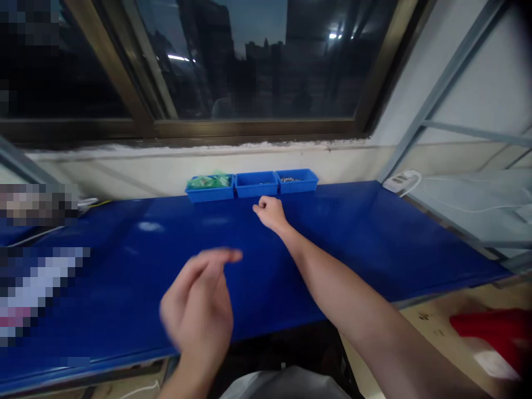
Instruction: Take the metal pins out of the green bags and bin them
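Note:
My left hand (201,302) is raised over the near part of the blue tabletop (332,244), slightly blurred. Its fingers are bent, with thumb and index together pointing right; whatever they may hold is hidden. Farther out, my right hand (271,213) reaches to just in front of the middle blue bin (256,189). Its fingers curl closed, and I cannot make out anything in them. A few small pieces lie in the middle bin. The right blue bin (298,187) contains small metallic parts, while the left blue bin (210,194) has a green plastic bag (210,181) in it.
Behind the bins runs a wall under a dark window (257,72). A white power strip (402,180) with a cable is by the table's far right corner, beside a metal frame (440,77). Something red (494,332) lies low at the right.

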Demonstrator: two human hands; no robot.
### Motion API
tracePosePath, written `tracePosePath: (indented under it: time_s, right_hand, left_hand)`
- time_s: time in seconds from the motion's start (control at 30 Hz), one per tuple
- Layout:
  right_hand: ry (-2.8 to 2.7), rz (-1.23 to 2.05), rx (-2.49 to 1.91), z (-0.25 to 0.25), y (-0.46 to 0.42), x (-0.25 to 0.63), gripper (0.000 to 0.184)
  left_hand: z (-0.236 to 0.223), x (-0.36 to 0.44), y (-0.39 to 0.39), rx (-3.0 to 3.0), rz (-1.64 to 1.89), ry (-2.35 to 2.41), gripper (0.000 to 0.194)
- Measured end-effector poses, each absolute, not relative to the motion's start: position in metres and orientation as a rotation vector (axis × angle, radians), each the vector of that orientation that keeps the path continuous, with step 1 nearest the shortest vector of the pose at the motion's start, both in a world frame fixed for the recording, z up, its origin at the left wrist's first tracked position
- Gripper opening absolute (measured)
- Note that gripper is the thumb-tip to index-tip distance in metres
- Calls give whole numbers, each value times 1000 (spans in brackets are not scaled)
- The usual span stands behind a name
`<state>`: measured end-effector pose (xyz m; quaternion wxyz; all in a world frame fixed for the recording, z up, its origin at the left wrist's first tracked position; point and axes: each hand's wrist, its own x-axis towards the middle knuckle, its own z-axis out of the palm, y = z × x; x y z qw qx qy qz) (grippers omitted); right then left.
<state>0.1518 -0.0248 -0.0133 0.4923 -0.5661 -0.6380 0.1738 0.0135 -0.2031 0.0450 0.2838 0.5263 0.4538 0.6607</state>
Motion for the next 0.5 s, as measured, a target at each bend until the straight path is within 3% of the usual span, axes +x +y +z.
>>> tracePosePath:
  time_s: [0.07,0.2,0.43,0.5]
  right_hand:
    - [-1565,421,-1359,-15,-23,153,28]
    - [-1576,433,-1344,-17,-21,155,25]
    - [-1532,505,-1320,-19,-23,154,24]
    - [-1524,519,-1311,-20,-24,154,24]
  left_hand:
    - [54,4,-167,1531,1740,1381,18]
    - [55,-18,-65,1977,1510,1857,36]
    - [25,-39,18,2557,407,1990,60]
    - [20,-40,18,2601,304,2002,59]
